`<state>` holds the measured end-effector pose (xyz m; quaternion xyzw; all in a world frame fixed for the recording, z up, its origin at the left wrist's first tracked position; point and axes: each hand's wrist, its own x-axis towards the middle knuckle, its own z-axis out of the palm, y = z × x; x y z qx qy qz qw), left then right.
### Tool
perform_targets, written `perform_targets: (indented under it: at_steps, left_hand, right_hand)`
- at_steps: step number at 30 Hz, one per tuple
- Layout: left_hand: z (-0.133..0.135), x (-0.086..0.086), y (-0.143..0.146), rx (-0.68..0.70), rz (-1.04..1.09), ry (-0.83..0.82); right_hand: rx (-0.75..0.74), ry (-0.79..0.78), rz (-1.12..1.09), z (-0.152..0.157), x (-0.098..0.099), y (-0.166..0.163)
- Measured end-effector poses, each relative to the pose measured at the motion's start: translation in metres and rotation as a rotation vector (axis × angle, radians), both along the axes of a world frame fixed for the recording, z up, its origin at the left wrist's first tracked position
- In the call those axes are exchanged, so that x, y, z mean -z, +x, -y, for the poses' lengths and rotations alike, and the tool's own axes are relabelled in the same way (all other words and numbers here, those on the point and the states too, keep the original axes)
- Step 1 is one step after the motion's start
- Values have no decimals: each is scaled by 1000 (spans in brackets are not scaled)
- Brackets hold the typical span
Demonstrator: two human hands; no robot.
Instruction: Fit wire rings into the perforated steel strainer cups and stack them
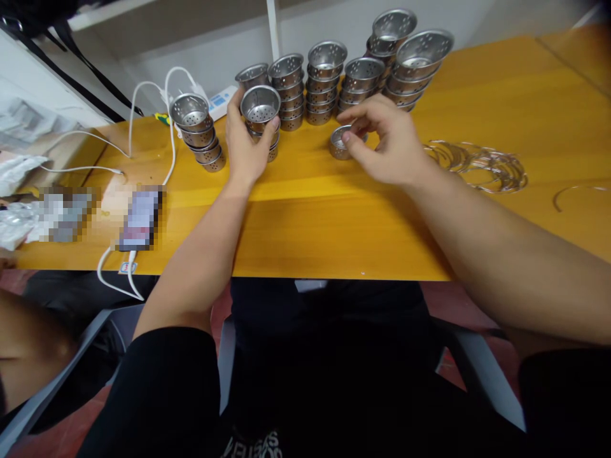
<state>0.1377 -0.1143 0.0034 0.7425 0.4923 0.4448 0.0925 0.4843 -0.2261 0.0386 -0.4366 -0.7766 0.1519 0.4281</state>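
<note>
Gripping a stack of perf. metal cups [260, 109], L hand [245, 149] has its thumb on the right side, fingers round the left. R hand [389, 141] is half-curled, thumb by the rim of a low cup [337, 150] on the tabletop [305, 222], just right of that stack; can't tell if it's pinching. Cups look light, stiff, prob. slippery, w/ thin rims; best held round the sidewall, stacks low down for balance. Farther out: more stacks [321, 98] far side, wire rings [506, 184] right, phone [140, 219] left.
</note>
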Motion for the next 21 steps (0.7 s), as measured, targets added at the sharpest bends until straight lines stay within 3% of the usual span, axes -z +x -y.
perform_targets:
  at_steps: [6,12,19,21]
  left_hand:
    - [-29,20,-9,72,27,56]
    - [-39,26,-21,81,65,68]
    - [-43,23,-20,-147,155,-63]
    - [-37,19,-18,-136,189,-52]
  right_hand:
    - [22,-94,60,10,-11,-4]
    - [10,-139,53,9,-10,-4]
    - [16,-142,42,8,-9,-4]
    - [10,-143,34,7,-8,-3]
